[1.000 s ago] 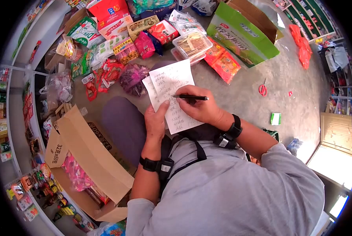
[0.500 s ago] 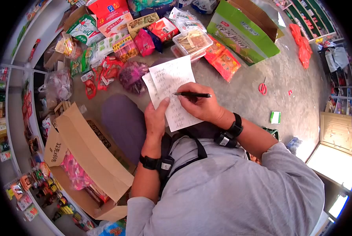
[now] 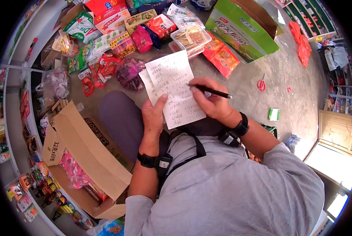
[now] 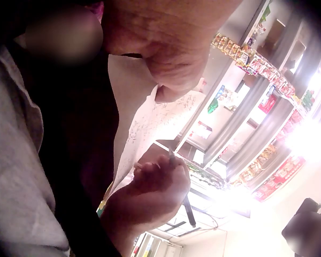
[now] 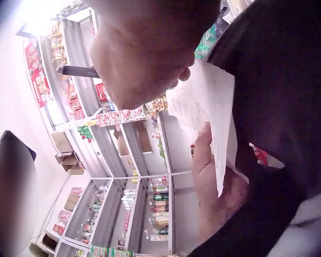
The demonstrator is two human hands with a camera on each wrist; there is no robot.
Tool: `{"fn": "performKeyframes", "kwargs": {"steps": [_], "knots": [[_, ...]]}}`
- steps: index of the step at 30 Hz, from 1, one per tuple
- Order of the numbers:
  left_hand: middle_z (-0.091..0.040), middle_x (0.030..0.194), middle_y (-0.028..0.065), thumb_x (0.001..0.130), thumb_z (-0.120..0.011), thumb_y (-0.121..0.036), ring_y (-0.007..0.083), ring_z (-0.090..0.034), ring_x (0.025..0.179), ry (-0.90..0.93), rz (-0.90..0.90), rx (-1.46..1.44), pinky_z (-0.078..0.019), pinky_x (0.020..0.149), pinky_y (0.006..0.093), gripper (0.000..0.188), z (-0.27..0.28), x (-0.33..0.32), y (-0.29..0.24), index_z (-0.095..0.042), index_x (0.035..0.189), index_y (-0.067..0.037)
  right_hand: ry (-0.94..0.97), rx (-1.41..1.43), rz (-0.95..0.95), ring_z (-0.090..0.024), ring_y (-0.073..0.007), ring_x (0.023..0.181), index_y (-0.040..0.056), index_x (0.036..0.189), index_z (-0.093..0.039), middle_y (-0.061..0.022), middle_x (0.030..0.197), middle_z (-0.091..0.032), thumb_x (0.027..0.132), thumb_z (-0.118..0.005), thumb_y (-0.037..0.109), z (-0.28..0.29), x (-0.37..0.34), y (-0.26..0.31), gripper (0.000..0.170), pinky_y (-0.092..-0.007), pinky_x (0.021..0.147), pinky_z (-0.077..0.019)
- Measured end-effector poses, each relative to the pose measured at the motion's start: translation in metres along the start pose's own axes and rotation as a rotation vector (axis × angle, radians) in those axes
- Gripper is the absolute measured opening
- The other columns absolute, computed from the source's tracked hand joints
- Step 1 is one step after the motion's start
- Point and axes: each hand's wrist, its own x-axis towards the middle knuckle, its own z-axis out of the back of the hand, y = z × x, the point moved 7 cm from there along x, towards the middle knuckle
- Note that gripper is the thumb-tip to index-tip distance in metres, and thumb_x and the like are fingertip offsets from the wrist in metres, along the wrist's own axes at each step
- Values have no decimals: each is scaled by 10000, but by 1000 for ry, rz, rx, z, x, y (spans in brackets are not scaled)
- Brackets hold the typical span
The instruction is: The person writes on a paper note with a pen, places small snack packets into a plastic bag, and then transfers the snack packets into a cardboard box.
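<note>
Left hand (image 3: 154,114) is pinning the top sheet (image 3: 173,76) over the back sheet (image 3: 147,84), thumb pressing on the front, other fingers mostly hiding behind. Right hand (image 3: 214,105) is gripping the pen (image 3: 216,92) in its fingers; tip is sitting by the top sheet, can't tell if it's touching. Paper is being held over the legs (image 3: 119,114), no board showing beneath. Main risk, I'm thinking: the paper is flexing under pen pressure and causing skipped strokes or a puncture. Second: that thumb is doing all the visible clamping, so a sideways push could be skewing the top sheet off the back sheet mid-stroke. Third: right hand is overlapping the writing's edge, so a figure could be landing on the wrong row. Thumb easing off could be dropping everything toward the purple bag (image 3: 129,74).
</note>
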Motion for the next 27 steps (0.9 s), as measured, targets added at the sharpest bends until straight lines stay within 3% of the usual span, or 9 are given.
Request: {"fn": "performKeyframes", "kwargs": {"steps": [1,5,8,12,15,21,24,27], "knots": [[-695,1141,92,956,-647,-68,155,-668,984,2,-2,2,-536,856,287,291,0,0,0,-631,1225,43,-11,-51,87,-595,-100,713,31,1138,-656,-88,912,-674,930,-639,49,3,2,-1,209,-262,650,-502],[-695,1132,91,956,-645,-73,152,-668,968,5,-5,-3,-535,848,287,284,-2,-1,-2,-636,1214,46,-79,137,-141,-573,-86,721,33,1258,-573,-79,938,-674,1043,-505,99,15,10,-15,236,-239,661,-494],[-698,1113,91,954,-646,-76,148,-670,950,10,0,-16,-536,837,287,277,-2,-1,-1,-640,1203,45,-141,161,-141,-573,-82,730,25,1247,-565,-75,920,-663,1035,-512,80,24,16,-25,225,-238,661,-493],[-703,1088,89,952,-653,-89,142,-673,927,24,11,-11,-539,817,282,270,-3,-2,-2,-645,1188,42,-120,111,-143,-615,-94,807,29,1193,-543,-70,920,-657,954,-666,75,17,21,-38,272,-249,715,-515],[-703,1087,88,953,-656,-96,140,-675,919,2,-16,-1,-541,808,277,269,-5,-2,-4,-645,1182,43,-64,197,-270,-631,-104,853,34,1166,-541,-72,946,-663,895,-752,97,4,21,-51,348,-261,757,-524],[-705,1091,92,945,-667,-87,141,-677,918,-1,2,-5,-543,812,275,264,-4,-2,-3,-646,1176,39,8,36,-193,-519,-82,762,69,1114,-555,12,842,-537,834,-785,63,-7,28,-52,363,-251,681,-465],[-706,1096,97,932,-679,-70,147,-678,925,-6,-5,34,-545,819,280,260,-2,-2,-4,-648,1169,32,-8,50,-166,-451,-86,726,83,1099,-560,27,806,-465,821,-778,45,-10,29,-52,355,-249,648,-427],[-705,1106,104,909,-700,-47,154,-678,944,36,-6,61,-548,839,291,293,-2,-5,-7,-635,1185,26,-42,38,-194,-453,-89,732,86,1111,-563,24,797,-464,825,-770,42,-11,25,-58,356,-246,653,-427]]}}
